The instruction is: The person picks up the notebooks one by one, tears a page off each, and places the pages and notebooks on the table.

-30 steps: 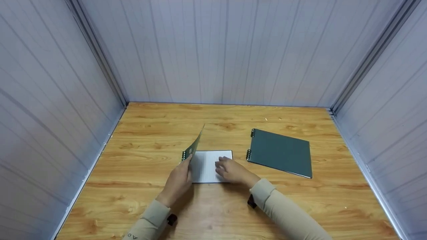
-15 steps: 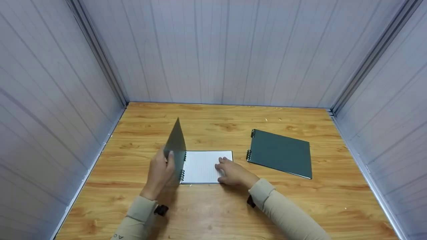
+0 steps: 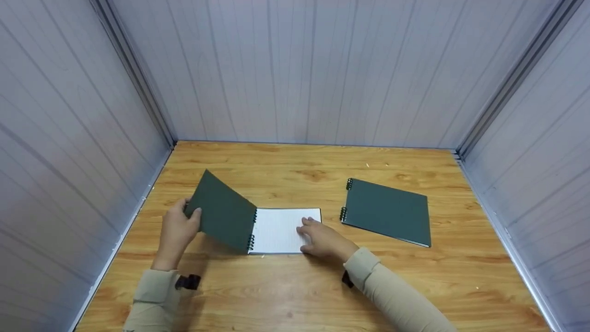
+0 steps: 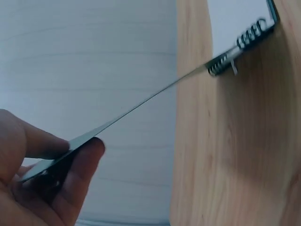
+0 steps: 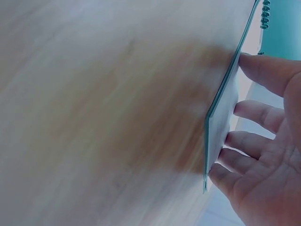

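Note:
A small spiral notebook (image 3: 286,229) lies open on the wooden table (image 3: 299,286), its white lined page up. My left hand (image 3: 177,228) pinches the outer edge of its dark green cover (image 3: 223,212), which is swung out to the left and still tilted above the table. In the left wrist view the cover (image 4: 141,106) runs edge-on from my thumb and fingers (image 4: 80,162) to the wire spiral (image 4: 235,49). My right hand (image 3: 320,237) rests flat on the page with fingers straight; the right wrist view shows those fingers (image 5: 254,117) against the notebook's edge (image 5: 221,113).
A second, larger green spiral notebook (image 3: 388,210) lies shut on the table to the right, also visible in the right wrist view (image 5: 282,26). Grey panelled walls (image 3: 295,69) enclose the table at the back and on both sides.
My left hand has swung the green cover from upright over to the left, past vertical and down toward the table. The right hand has stayed on the page.

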A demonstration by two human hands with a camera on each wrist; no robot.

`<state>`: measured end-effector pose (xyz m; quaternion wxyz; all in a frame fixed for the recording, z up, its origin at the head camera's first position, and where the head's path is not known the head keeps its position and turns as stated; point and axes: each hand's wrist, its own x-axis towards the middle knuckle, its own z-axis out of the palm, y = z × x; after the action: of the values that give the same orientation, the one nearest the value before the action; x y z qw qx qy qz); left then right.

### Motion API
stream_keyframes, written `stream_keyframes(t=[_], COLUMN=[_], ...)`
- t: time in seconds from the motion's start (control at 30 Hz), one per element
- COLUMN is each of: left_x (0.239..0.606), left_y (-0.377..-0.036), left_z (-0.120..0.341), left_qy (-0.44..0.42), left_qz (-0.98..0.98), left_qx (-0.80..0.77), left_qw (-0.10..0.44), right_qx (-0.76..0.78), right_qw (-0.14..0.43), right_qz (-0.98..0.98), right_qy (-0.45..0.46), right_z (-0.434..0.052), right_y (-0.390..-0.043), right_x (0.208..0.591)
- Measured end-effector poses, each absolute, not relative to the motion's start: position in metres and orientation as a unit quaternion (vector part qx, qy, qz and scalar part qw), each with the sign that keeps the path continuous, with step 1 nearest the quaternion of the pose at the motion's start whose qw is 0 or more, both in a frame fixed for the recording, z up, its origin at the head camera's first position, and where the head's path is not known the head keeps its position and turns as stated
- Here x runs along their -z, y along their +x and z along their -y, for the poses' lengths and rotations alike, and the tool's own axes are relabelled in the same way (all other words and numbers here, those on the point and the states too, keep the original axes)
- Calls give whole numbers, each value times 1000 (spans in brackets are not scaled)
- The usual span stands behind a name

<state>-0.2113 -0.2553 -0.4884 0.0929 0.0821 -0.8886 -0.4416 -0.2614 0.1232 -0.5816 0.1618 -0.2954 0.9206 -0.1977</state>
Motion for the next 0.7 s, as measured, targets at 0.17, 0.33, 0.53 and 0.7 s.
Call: stream_keyframes(t=[0.17, 0.33, 0.53, 0.7], left_x=[505, 533, 559, 571], left_y=[-213, -216, -217, -216], left_z=[284, 305, 315, 317], left_qy=[98, 124, 145, 147], left_qz=[902, 909, 915, 924], left_qx=[418, 397, 376, 346], left_qw=[36, -1, -32, -70], right_qx=[197, 189, 191, 195], right_qw=[162, 161, 153, 160], right_qz=[-921, -923, -922, -921], right_qy=[-294, -294, -300, -296], right_z=[-125, -126, -124, -125], right_y=[-261, -260, -261, -261], right_x=[584, 585, 584, 584])
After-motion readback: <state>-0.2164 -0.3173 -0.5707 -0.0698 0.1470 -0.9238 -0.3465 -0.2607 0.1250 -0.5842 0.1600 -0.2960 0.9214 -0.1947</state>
